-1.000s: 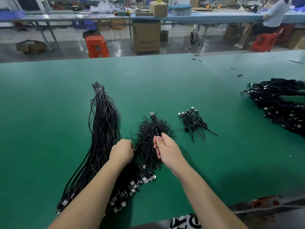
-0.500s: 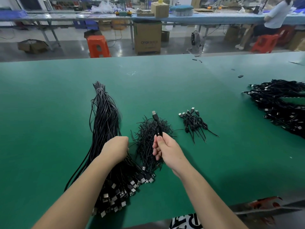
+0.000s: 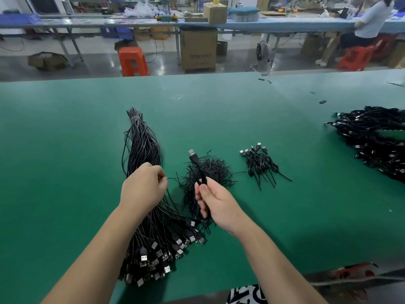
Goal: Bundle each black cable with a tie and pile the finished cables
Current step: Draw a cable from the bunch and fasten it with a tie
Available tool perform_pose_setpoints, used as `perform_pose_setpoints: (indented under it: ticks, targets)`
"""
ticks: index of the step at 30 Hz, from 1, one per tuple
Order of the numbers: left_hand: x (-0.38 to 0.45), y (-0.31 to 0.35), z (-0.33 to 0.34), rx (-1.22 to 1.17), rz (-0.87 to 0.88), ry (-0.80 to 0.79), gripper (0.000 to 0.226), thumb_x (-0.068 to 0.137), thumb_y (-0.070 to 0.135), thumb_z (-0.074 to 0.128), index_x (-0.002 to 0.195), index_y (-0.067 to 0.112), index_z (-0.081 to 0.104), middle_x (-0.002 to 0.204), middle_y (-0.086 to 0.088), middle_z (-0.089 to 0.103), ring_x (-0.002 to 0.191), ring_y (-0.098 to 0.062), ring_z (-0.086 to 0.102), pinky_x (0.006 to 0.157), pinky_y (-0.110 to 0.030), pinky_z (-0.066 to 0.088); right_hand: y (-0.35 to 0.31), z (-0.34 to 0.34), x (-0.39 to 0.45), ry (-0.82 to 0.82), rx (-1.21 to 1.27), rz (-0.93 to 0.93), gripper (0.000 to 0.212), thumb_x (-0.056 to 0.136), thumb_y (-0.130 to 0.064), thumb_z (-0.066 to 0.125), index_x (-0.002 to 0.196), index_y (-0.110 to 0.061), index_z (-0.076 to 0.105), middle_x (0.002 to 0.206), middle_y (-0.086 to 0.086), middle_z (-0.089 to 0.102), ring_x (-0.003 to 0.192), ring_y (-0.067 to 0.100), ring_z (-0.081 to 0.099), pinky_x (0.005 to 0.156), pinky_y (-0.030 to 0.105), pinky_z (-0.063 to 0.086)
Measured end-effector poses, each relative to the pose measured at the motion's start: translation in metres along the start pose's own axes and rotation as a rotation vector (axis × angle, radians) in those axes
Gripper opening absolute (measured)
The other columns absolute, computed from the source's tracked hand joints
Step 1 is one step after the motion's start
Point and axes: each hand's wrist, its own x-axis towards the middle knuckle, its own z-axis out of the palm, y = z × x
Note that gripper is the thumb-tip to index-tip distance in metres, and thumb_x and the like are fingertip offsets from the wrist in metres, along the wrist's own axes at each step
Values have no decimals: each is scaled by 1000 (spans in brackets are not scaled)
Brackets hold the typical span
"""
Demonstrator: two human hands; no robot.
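Head view: on the green felt-covered surface (image 3: 65, 150) the right hand (image 3: 217, 202) pinches a folded black USB cable (image 3: 198, 167) between thumb and curled fingers, its metal plug pointing up and away above the loose heap of short black wire ties (image 3: 208, 176). The left hand (image 3: 143, 189) hovers just left of that heap with fingers curled, fingertips pinched together on what looks like a single thin tie; it is too fine to be certain. Beneath the left forearm lies the long sheaf of unbundled black cables (image 3: 144, 154), plugs fanned toward the near edge. Right of the tie heap sits a small pile of finished, tied cables (image 3: 260, 163), and a larger dark mass of cables (image 3: 377, 141) lies at the far right.

The step in hand appears to be fetching a tie for the folded cable. The next move calls for bringing the tie across to the fold, wrapping and twisting it tight without letting the loops spring apart, then setting the bundle on the small pile.
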Motion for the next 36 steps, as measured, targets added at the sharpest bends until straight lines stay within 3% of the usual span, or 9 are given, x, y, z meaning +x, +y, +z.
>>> perform_pose_setpoints:
  ticks: [8, 12, 15, 18, 22, 25, 27, 31, 36]
  targets:
    - [-25, 28, -4, -585, 156, -46, 18, 88, 17, 73, 78, 31, 68, 80, 8, 62, 69, -4, 54, 61, -12, 37, 2, 11, 4, -81, 282, 104, 30, 111, -20, 33, 137, -27, 46, 65, -16, 38, 53, 3, 26, 50, 20, 24]
    - [-32, 32, 1, -592, 193, -84, 16, 89, 13, 74, 82, 27, 70, 85, 8, 63, 72, -8, 55, 64, -11, 39, 3, 14, 4, -15, 390, 114, 24, 111, -22, 35, 120, -17, 56, 64, -12, 33, 53, 6, 22, 53, 27, 15]
    - [-38, 33, 1, -459, 297, 21, 10, 88, 9, 73, 91, 19, 74, 87, 7, 60, 67, -11, 54, 64, -15, 43, 2, 12, 5, 54, 419, 150, 27, 110, -22, 37, 86, -13, 44, 68, -2, 32, 51, 8, 22, 52, 29, 14]
    - [-40, 34, 1, -146, 571, 250, 5, 88, 6, 72, 88, 10, 73, 87, -1, 60, 66, -18, 56, 55, -31, 50, 0, 8, 8, 60, 512, 220, 29, 110, -21, 38, 82, -14, 40, 61, -4, 38, 48, 8, 22, 43, 21, 17]
    - [-36, 31, -1, 21, 835, 386, 14, 82, -3, 65, 87, 10, 68, 104, -9, 65, 98, -29, 59, 75, -39, 49, -3, 2, 9, 9, 563, 308, 29, 109, -23, 40, 80, -18, 41, 59, -5, 38, 48, 8, 19, 38, 18, 17]
    - [-34, 34, -5, 33, 907, 289, 23, 81, -8, 60, 92, 12, 66, 124, -6, 67, 130, -22, 56, 100, -39, 46, -4, -1, 9, -42, 459, 318, 29, 109, -26, 42, 81, -19, 42, 60, -4, 37, 47, 7, 19, 38, 18, 16]
    - [-31, 39, -6, 7, 860, 204, 21, 81, -6, 66, 92, 12, 67, 118, -2, 72, 122, -17, 62, 103, -37, 46, -5, -1, 9, -65, 393, 313, 28, 109, -28, 42, 82, -19, 42, 61, -4, 36, 45, 7, 19, 38, 18, 16]
    - [-29, 45, -8, -213, 545, 140, 9, 94, 12, 59, 88, 17, 63, 83, 8, 70, 79, -5, 62, 77, -34, 45, -5, 0, 7, -89, 420, 282, 29, 110, -25, 38, 82, -18, 42, 60, -6, 36, 46, 7, 19, 39, 18, 18]
    - [-27, 51, -12, -510, 151, -67, 12, 92, 22, 68, 82, 28, 70, 75, 20, 68, 77, 1, 61, 63, -7, 39, -6, 1, 3, -59, 174, 198, 30, 105, -32, 42, 77, -22, 38, 65, -7, 35, 51, 8, 26, 46, 23, 23]
